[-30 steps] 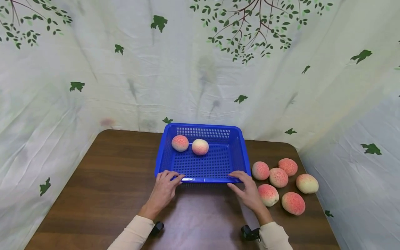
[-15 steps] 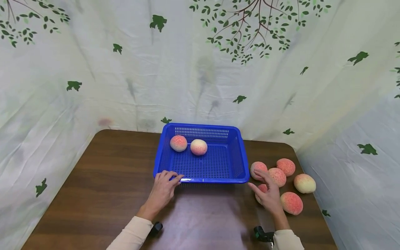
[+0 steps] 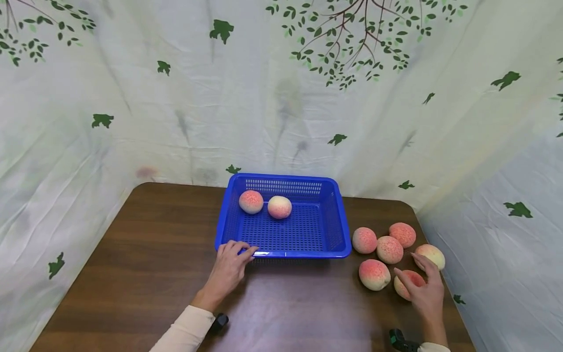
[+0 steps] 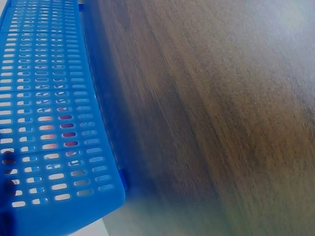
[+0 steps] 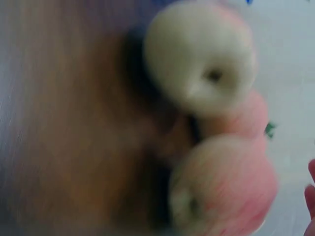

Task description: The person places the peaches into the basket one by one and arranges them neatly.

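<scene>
In the head view my left hand [image 3: 230, 266] grips the near left rim of a blue perforated plastic basket [image 3: 308, 254]. Two peaches, one pink [image 3: 251, 201] and one paler [image 3: 279, 208], lie inside it. My right hand [image 3: 425, 293] reaches over a pink peach [image 3: 415, 277] at the right, thumb and fingers spread apart above it. Its fingertips overlap a pale yellow peach [image 3: 434, 255] just beyond. The left wrist view shows the basket's slotted outer wall [image 4: 54, 196]. Blurred peaches [image 5: 192, 54] fill the right wrist view, with fingertips [image 5: 311, 196] at its edge.
Several more peaches [image 3: 389, 250] sit in a loose group between the basket and the right side of the brown wooden table [image 3: 149, 254]. A white cloth [image 3: 272, 98] printed with leaves hangs behind and beside the table.
My right hand has left the basket's near rim and moved right, across the peaches, to the outer pink one. The left hand stays on the basket, which has not moved.
</scene>
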### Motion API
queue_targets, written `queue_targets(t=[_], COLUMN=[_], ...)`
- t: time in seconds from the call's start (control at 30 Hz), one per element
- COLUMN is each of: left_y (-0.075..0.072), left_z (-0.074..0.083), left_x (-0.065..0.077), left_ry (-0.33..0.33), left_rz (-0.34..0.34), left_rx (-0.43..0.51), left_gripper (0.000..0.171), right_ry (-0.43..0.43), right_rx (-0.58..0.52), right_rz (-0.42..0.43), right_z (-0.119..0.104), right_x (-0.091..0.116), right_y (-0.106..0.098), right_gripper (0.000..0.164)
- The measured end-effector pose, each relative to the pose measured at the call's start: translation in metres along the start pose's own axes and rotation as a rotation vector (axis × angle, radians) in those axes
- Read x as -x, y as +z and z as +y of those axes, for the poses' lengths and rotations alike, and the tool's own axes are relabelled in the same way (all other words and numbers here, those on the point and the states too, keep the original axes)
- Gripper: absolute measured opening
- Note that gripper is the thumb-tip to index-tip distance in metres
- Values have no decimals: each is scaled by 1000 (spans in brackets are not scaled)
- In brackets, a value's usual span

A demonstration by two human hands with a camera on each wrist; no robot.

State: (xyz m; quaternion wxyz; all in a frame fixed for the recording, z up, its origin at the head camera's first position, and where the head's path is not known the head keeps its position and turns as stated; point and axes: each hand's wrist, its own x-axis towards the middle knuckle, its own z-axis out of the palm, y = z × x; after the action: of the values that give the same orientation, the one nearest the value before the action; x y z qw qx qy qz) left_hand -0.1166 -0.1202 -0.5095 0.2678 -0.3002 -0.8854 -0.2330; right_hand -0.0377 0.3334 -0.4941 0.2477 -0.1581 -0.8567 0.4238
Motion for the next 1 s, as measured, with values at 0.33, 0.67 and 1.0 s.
queue_targets(t=[0.33, 0.67, 1.0], left_y=[1, -3, -2], left_z=[1, 1, 0], left_x=[1, 0, 0], left_ry=[-29, -17, -14], left_rz=[-44, -30, -25], left_rx=[5, -9, -10], left_gripper=[21, 21, 21], right_ry=[173, 271, 271], right_rx=[141, 104, 93], right_rz=[-88, -115, -74], right_z=[40, 51, 57], right_x=[11, 19, 22], right_y=[-11, -2, 5], right_gripper=[75, 77, 89])
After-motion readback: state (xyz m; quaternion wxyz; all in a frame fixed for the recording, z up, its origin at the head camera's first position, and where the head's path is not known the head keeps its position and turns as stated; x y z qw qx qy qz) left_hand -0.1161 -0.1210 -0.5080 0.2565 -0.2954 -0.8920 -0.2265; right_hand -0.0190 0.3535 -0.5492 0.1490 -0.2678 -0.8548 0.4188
